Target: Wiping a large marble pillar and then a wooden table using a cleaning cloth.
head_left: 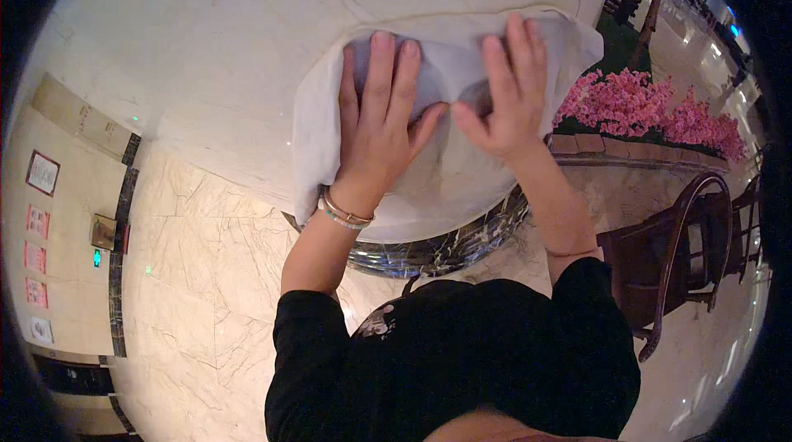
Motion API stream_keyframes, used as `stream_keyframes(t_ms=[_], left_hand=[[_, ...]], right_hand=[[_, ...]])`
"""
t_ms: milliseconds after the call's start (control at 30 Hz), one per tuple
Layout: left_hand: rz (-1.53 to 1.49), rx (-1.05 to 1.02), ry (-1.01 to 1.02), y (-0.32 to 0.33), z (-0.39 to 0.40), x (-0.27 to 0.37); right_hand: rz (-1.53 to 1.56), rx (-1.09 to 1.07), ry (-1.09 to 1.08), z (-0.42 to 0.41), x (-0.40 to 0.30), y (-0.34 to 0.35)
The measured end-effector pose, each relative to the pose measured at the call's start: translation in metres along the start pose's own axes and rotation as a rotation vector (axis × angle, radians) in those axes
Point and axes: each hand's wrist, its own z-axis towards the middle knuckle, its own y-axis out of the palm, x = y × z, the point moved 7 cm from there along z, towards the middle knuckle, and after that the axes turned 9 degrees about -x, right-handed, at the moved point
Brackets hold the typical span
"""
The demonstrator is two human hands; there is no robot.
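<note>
A thin pale cloth [433, 194] lies spread over a light marble surface [247, 40], and its near side reaches a curved edge of dark veined marble [433, 262]. My left hand [380, 102] rests palm down on the cloth, with the fingers apart and bracelets at the wrist. To its right, my right hand [510, 83] also presses flat on the cloth, fingers pointing away from me and slightly blurred. The two thumbs point towards each other, nearly touching. Folds rise at the cloth's far edge and at its left side.
Pink blossoms [631, 102] stand behind a low stone border [594, 145] at the right. A dark wooden armchair [668, 250] is close to my right arm. Marble floor [198, 293] spreads at the left, beside a wall with framed notices [43, 172].
</note>
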Motion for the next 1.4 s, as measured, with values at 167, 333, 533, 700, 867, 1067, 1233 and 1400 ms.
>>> stream_keyframes(t_ms=[167, 333, 533, 700, 867, 1067, 1233, 1400], left_hand=[[-0.013, -0.007, 0.004, 0.015, -0.031, -0.002], [0.067, -0.116, 0.041, 0.046, -0.072, 0.003], [0.055, -0.070, 0.060, 0.048, -0.070, 0.008], [0.045, -0.082, 0.047, 0.043, -0.044, 0.020], [-0.007, -0.030, -0.034, 0.026, 0.018, 0.031], [0.067, 0.040, -0.149, 0.021, 0.060, 0.042], [0.111, -0.020, -0.223, 0.035, 0.044, 0.052], [0.045, -0.085, -0.258, 0.061, 0.009, 0.069]], right_hand=[[-0.061, -0.154, 0.119, -0.029, -0.009, 0.022], [-0.099, -0.175, 0.177, -0.076, -0.022, 0.038], [-0.163, -0.236, 0.140, -0.070, -0.019, 0.038], [-0.212, -0.229, 0.078, -0.052, 0.004, 0.028], [-0.089, -0.151, 0.134, 0.000, 0.046, 0.002], [-0.064, -0.143, -0.055, 0.035, 0.071, -0.010], [0.020, -0.174, 0.015, 0.011, 0.080, -0.005], [0.083, -0.239, 0.099, -0.038, 0.080, 0.008]])
